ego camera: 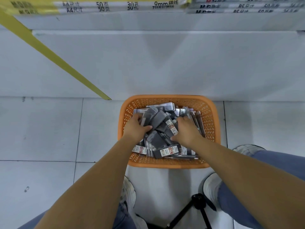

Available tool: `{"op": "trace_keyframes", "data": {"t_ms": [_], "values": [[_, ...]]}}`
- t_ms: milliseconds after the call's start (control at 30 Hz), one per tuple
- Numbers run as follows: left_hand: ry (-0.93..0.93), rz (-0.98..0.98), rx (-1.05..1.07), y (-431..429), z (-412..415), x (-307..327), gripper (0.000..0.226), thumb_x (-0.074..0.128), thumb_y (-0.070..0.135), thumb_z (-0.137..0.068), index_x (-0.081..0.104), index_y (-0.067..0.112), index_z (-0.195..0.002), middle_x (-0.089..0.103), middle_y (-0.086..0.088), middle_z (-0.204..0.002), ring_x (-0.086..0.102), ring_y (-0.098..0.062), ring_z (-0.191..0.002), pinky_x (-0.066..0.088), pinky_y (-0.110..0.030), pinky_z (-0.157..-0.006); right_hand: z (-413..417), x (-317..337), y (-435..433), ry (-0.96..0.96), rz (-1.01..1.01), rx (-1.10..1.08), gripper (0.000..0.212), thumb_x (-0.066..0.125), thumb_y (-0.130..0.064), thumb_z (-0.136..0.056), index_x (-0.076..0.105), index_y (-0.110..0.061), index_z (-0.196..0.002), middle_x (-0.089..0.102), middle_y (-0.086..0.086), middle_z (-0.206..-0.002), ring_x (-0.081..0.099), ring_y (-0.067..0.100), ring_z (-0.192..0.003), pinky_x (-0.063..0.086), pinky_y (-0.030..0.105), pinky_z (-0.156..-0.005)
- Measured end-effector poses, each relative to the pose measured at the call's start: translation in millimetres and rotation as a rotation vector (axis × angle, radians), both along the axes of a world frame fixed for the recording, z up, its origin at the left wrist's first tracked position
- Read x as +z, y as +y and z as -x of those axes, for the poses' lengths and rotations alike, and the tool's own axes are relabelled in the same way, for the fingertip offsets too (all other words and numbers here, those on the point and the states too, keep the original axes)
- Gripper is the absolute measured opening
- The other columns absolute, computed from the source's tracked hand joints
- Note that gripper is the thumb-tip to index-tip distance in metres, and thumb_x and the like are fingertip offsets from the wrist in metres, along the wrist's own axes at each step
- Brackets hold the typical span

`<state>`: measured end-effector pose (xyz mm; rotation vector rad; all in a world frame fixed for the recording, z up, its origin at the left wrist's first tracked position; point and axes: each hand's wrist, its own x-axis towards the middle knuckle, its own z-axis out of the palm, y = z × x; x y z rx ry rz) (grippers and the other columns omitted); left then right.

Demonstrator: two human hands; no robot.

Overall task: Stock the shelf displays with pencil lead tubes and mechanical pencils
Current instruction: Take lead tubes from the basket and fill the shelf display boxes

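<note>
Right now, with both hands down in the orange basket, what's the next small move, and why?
Probably tighten the grip and lift a handful clear of the basket: the left hand and right hand both curl round lead packs in the jumbled pile.

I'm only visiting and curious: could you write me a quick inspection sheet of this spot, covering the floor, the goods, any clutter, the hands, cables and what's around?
Surface: pale tiled floor, a few small marks.
Job's things: orange basket on the floor against the shelf base, heaped with grey packets, some with red labels; type too small to read.
Clutter: black tripod between the shoes.
Grippers: left hand and right hand are both in the basket, gripping packets.
Cables: nothing seen.
Surroundings: yellow strip running slantwise on the left; pads stacked above the shelf base.
</note>
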<state>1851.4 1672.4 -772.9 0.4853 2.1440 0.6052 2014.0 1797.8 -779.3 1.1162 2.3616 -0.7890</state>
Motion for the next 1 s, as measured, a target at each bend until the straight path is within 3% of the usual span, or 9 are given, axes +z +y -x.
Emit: {"op": "trace_keyframes", "data": {"t_ms": [133, 233, 400, 500, 600, 700, 833, 900, 1000], "values": [[-0.02, 0.014, 0.005, -3, -1, -2, 0.051, 0.077, 0.021, -0.087, 0.054, 0.016, -0.132, 0.068, -0.006, -0.116, 0.064, -0.018, -0.085, 0.055, -0.032, -0.074, 3, 4, 4, 0.006, 0.029, -0.024, 0.051, 0.076, -0.028, -0.078, 0.053, -0.011, -0.12, 0.059, 0.011, -0.116, 0.055, 0.028, -0.103, 0.044, 0.032, -0.077], [-0.013, -0.046, 0.008, -3, -5, 0, 0.044, 0.08, 0.022, -0.084, 0.058, 0.018, -0.121, 0.067, -0.003, -0.108, 0.064, -0.019, -0.086, 0.047, -0.023, -0.059, 3, 7, -1, 0.004, -0.001, -0.024, 0.053, 0.075, -0.032, -0.079, 0.051, -0.01, -0.121, 0.055, 0.011, -0.119, 0.053, 0.03, -0.107, 0.045, 0.035, -0.081], [-0.016, -0.07, 0.025, 5, -19, -3, 0.042, 0.085, 0.02, -0.079, 0.051, 0.027, -0.103, 0.061, 0.007, -0.102, 0.058, -0.011, -0.08, 0.045, -0.02, -0.061, 1, 11, 1, 0.041, 0.097, -0.122, 0.043, 0.075, -0.023, -0.08, 0.051, -0.011, -0.115, 0.06, 0.01, -0.112, 0.055, 0.027, -0.101, 0.048, 0.037, -0.081], [0.024, -0.048, -0.002, 11, -19, -4, 0.045, 0.085, 0.023, -0.078, 0.052, 0.026, -0.108, 0.06, 0.007, -0.1, 0.057, -0.01, -0.077, 0.038, -0.019, -0.055, -1, 15, 5, 0.021, 0.141, -0.148, 0.04, 0.073, -0.023, -0.083, 0.052, -0.012, -0.115, 0.062, 0.008, -0.113, 0.059, 0.028, -0.1, 0.05, 0.041, -0.086], [0.045, -0.037, 0.021, 7, -14, -5, 0.042, 0.08, 0.024, -0.083, 0.054, 0.018, -0.115, 0.06, 0.004, -0.098, 0.058, -0.016, -0.083, 0.045, -0.025, -0.067, -2, 17, 7, 0.031, 0.151, -0.173, 0.037, 0.073, -0.022, -0.083, 0.055, -0.013, -0.114, 0.064, 0.006, -0.111, 0.061, 0.026, -0.098, 0.051, 0.041, -0.085], [-0.034, -0.069, 0.124, -6, -9, -5, 0.032, 0.074, 0.021, -0.089, 0.054, 0.016, -0.113, 0.064, -0.002, -0.098, 0.062, -0.018, -0.082, 0.049, -0.026, -0.064, -4, 18, 7, 0.055, 0.213, -0.239, 0.03, 0.074, -0.019, -0.083, 0.058, -0.012, -0.107, 0.065, 0.006, -0.105, 0.062, 0.024, -0.09, 0.053, 0.04, -0.08], [-0.164, -0.182, 0.303, -23, -7, 4, 0.024, 0.066, 0.013, -0.093, 0.057, 0.025, -0.112, 0.07, -0.008, -0.1, 0.07, -0.027, -0.089, 0.06, -0.041, -0.079, -12, 25, 10, 0.104, 0.357, -0.413, 0.032, 0.075, -0.018, -0.083, 0.061, -0.009, -0.11, 0.068, 0.01, -0.103, 0.068, 0.03, -0.087, 0.059, 0.048, -0.076], [-0.273, -0.242, 0.38, -29, -9, 12, 0.024, 0.061, 0.011, -0.097, 0.058, 0.027, -0.114, 0.073, -0.009, -0.102, 0.072, -0.026, -0.092, 0.061, -0.038, -0.077, -13, 30, 12, 0.124, 0.363, -0.451, 0.042, 0.075, -0.02, -0.083, 0.059, -0.01, -0.121, 0.067, 0.009, -0.114, 0.067, 0.027, -0.097, 0.056, 0.046, -0.086], [-0.412, -0.328, 0.46, -38, -13, 25, 0.02, 0.056, 0.008, -0.101, 0.059, 0.026, -0.108, 0.077, -0.007, -0.094, 0.074, -0.021, -0.085, 0.058, -0.028, -0.062, -14, 39, 16, 0.192, 0.354, -0.508, 0.032, 0.072, -0.016, -0.085, 0.061, -0.014, -0.115, 0.069, 0.007, -0.107, 0.066, 0.022, -0.091, 0.055, 0.04, -0.085]]}}
